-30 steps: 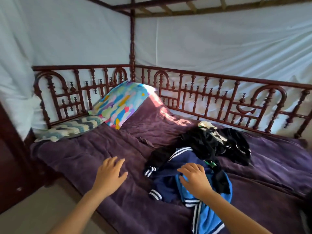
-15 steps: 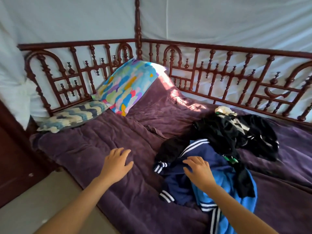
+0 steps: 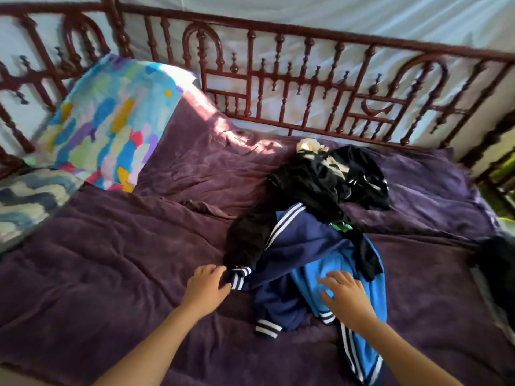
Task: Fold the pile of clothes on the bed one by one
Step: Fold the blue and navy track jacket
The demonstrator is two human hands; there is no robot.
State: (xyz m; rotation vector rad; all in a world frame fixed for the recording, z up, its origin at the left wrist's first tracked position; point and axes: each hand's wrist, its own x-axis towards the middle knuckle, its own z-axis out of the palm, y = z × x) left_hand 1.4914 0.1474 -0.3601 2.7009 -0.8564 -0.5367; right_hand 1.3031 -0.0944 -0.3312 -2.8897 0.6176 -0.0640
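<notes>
Lifting jacket [image 3: 301, 240]: free it from pile [image 3: 320, 179].
Left hand [image 3: 206, 288]: at jacket cuff [image 3: 240, 277], grip unclear.
Right hand [image 3: 345, 298]: fingers [image 3: 330, 281] spread over jacket.

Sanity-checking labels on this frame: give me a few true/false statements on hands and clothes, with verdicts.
1. Right hand, fingers spread, is over the bright blue white-striped garment. True.
2. Crumpled black clothes lie nearer the dark red wooden rail than the navy white-striped jacket. True.
3. Left hand lifts the black clothes. False: it is at the navy jacket's striped cuff.
4. The clothes are stacked folded. False: they lie in a loose pile on the purple bedspread.
</notes>
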